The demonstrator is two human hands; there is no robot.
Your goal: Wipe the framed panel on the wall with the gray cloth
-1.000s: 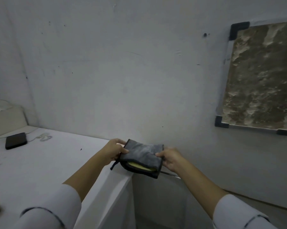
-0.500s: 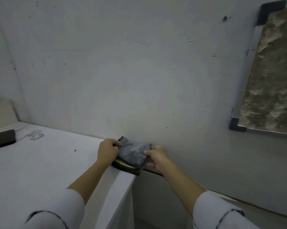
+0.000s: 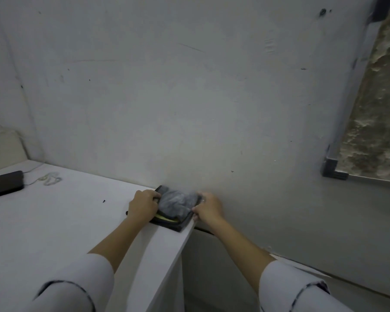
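Gray cloth (image 3: 177,204) sits folded at the far right corner of the white tabletop (image 3: 54,221), lower centre of frame, against the wall (image 3: 167,86). A yellow layer shows at its near edge, between the gray folds.

Left hand (image 3: 143,206) clenched over the cloth's left side, fingers curled onto the top fold. Right hand (image 3: 208,209) pinches the right edge, just past the tabletop's corner. Both hands grasp the cloth; it rests on the tabletop, not lifted.

Framed panel (image 3: 378,104) hangs at the right edge of frame, well apart from the cloth and higher up. Mottled brown face, pale frame, dark corner brackets. Only its left strip is in view. No wiping judged to be under way; the cloth is at the tabletop, not at the panel.

Risks from here:
- Cloth lies at the very corner, its near right part at the lip. If either hand lets go carelessly it could slide off into the gap beside the tabletop.
- The fold is layered. Lifting by one edge only could let it fall open and leave a loose pad.
- Panel face looks rough and flaky. Hard pressure could snag the cloth or shed material.
- Panel is mostly out of frame, so a reach without turning the head would be blind.

Black flat device (image 3: 6,183) with a white cable (image 3: 51,179) lies at far left, clear of the work.
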